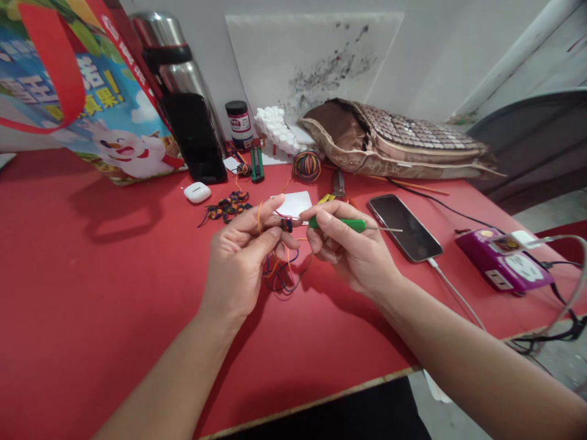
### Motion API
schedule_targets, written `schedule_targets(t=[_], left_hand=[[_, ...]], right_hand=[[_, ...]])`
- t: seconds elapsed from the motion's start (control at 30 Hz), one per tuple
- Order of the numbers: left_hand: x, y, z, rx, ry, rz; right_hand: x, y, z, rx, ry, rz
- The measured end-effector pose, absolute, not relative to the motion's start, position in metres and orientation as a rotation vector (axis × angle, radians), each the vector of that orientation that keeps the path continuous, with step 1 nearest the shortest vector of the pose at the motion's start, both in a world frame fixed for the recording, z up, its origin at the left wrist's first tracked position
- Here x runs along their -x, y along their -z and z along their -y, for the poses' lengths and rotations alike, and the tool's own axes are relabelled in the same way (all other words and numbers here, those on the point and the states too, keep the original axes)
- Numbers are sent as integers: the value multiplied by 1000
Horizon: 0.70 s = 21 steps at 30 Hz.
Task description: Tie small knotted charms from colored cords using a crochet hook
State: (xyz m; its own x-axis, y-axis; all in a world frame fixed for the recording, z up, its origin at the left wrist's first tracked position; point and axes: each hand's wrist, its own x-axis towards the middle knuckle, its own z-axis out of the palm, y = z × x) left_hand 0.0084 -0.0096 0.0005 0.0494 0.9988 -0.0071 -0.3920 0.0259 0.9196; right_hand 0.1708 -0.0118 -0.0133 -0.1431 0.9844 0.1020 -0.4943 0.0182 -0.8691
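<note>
My right hand (346, 244) grips a crochet hook (342, 224) by its green handle, its thin metal shaft pointing left. Between the thumb and fingers of my left hand (247, 250) is a small dark piece of crochet (287, 225), and the hook's tip meets it. Orange yarn (259, 217) loops around a left finger. Below the hands hang loose loops of multicoloured yarn (284, 278). Just beyond the left hand lies a dark, multicoloured crocheted piece (227, 208). A ball of variegated yarn (306, 166) rests farther back.
Around the red table (114, 293) stand a gift bag (105, 91), a thermos (172, 55) with a black phone (195, 137) against it, and a jar (239, 125). An earbud case (197, 192), cutter (257, 164), pliers (338, 184), charging phone (406, 227) and purple power strip (504, 260) lie about.
</note>
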Motion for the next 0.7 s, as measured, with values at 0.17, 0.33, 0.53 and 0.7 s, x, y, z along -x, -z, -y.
schedule_targets(t=[0.17,0.33,0.53,0.7], left_hand=[[-8,0,11,-938,-1294,-875],[-10,1,11,-940,-1299,-894],[-13,3,12,-928,-1325,-874],[-13,3,15,-966,-1343,-922]], right_hand=[[-170,13,12,729,-1469,959],[-168,15,15,673,-1451,955],[-165,20,18,686,-1346,1006],[-166,17,19,781,-1307,1083]])
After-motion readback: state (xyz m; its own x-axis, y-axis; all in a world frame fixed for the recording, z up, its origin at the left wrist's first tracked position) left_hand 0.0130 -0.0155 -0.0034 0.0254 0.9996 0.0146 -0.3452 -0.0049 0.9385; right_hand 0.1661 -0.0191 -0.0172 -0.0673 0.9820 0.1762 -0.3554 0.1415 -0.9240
